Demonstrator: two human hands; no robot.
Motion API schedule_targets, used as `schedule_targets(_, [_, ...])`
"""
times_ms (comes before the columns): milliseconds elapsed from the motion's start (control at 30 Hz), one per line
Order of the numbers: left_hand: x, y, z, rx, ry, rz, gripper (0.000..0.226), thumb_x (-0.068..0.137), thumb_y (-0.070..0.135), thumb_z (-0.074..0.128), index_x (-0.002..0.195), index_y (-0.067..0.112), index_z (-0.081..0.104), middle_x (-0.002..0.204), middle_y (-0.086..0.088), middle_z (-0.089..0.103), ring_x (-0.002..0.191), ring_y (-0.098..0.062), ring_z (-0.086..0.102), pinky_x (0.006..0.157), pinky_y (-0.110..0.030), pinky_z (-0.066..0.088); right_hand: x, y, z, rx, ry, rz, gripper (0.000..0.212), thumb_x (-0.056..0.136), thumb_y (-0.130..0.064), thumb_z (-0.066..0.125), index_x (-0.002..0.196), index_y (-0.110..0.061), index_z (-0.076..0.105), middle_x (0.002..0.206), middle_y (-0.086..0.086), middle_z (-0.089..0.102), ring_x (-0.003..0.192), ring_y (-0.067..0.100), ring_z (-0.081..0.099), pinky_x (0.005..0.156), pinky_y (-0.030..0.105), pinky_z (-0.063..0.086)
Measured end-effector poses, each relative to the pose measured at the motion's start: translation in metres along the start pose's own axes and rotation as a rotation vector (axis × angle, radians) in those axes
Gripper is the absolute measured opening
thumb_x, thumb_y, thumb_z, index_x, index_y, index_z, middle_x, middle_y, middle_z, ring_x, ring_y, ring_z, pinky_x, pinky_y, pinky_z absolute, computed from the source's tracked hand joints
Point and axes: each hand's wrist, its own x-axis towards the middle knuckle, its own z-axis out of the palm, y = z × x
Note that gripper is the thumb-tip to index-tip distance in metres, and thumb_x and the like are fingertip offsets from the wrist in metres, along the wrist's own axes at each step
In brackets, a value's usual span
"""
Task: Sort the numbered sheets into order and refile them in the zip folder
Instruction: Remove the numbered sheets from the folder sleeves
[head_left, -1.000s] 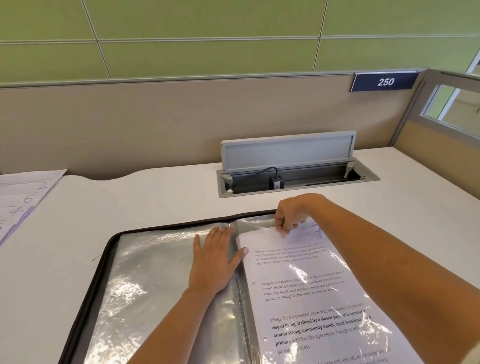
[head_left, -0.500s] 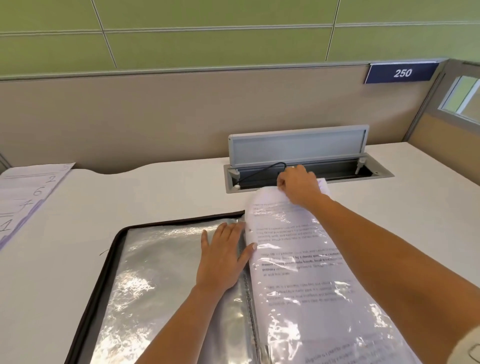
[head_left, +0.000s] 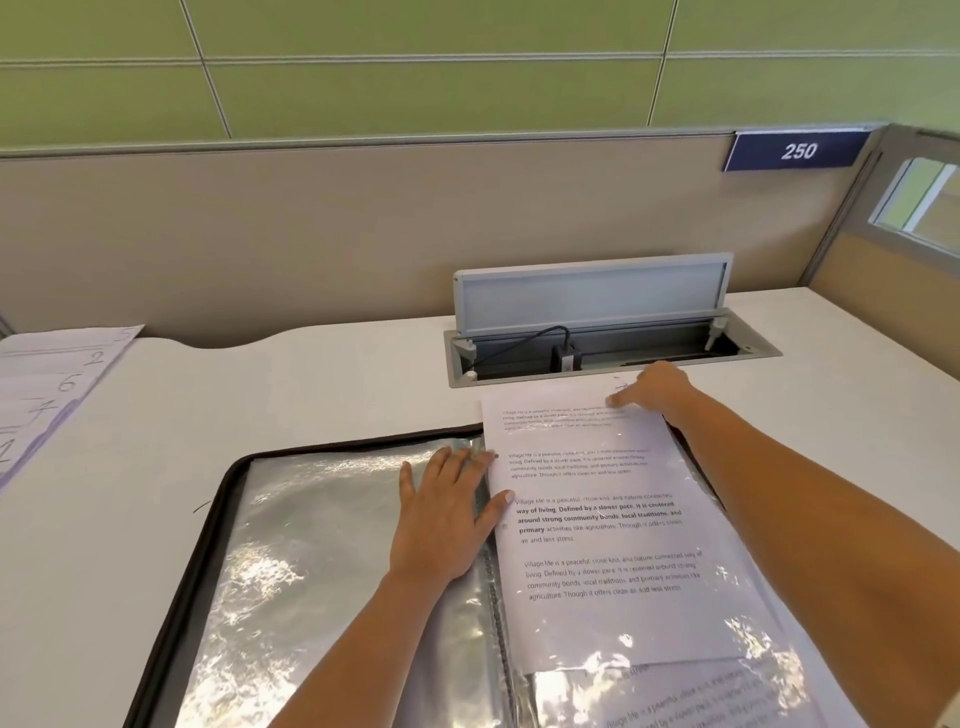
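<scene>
The zip folder (head_left: 218, 519) lies open on the desk, black-edged, with shiny clear sleeves on both sides. My left hand (head_left: 447, 514) rests flat on the left sleeve beside the spine, fingers spread. A printed sheet (head_left: 592, 519) sticks halfway out of the top of the right-hand sleeve, its upper edge past the folder's rim. My right hand (head_left: 652, 392) holds that sheet at its top right corner, close to the cable box. A fanned pile of numbered sheets (head_left: 47, 395) lies at the desk's far left, showing handwritten 2, 6 and 7.
A recessed cable box (head_left: 613, 358) with its grey lid raised and a black plug inside sits just behind the sheet. A beige partition with a blue "250" sign (head_left: 797, 150) closes the back. A side panel with a window (head_left: 919, 208) stands at right.
My right hand has drawn the printed sheet upward out of the right sleeve, toward the cable box. The left hand has stayed flat on the left sleeve.
</scene>
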Motion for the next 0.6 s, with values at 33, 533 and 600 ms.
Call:
schedule_targets(33, [0.0, 0.0, 0.0, -0.001, -0.002, 0.0, 0.055, 0.095, 0.059, 0.021, 0.145, 0.036, 0.019, 0.152, 0.011, 0.022, 0.143, -0.012, 0.009, 0.116, -0.049, 0.003, 0.0, 0.002, -0.002, 0.044, -0.005, 0.008, 0.06, 0.079, -0.03, 0.074, 0.125, 0.002, 0.052, 0.129, 0.017, 0.054, 0.117, 0.033, 0.052, 0.095, 0.034, 0.042])
schedule_targets(533, [0.001, -0.001, 0.002, -0.02, 0.009, 0.01, 0.058, 0.094, 0.06, 0.02, 0.146, 0.033, 0.022, 0.151, 0.012, 0.024, 0.143, -0.011, 0.01, 0.117, -0.048, 0.003, -0.002, 0.003, -0.009, 0.673, 0.012, 0.015, 0.045, 0.068, -0.009, 0.082, 0.109, -0.003, 0.064, 0.108, 0.015, 0.066, 0.091, 0.032, 0.064, 0.085, 0.04, 0.052])
schedule_targets(600, [0.001, 0.0, 0.001, -0.026, 0.006, 0.009, 0.062, 0.091, 0.061, 0.017, 0.146, 0.032, 0.023, 0.151, 0.012, 0.025, 0.143, -0.01, 0.01, 0.117, -0.048, 0.002, 0.0, -0.002, -0.014, 0.763, 0.083, -0.022, 0.044, 0.069, -0.007, 0.08, 0.11, -0.003, 0.064, 0.108, 0.016, 0.066, 0.093, 0.033, 0.065, 0.083, 0.04, 0.053])
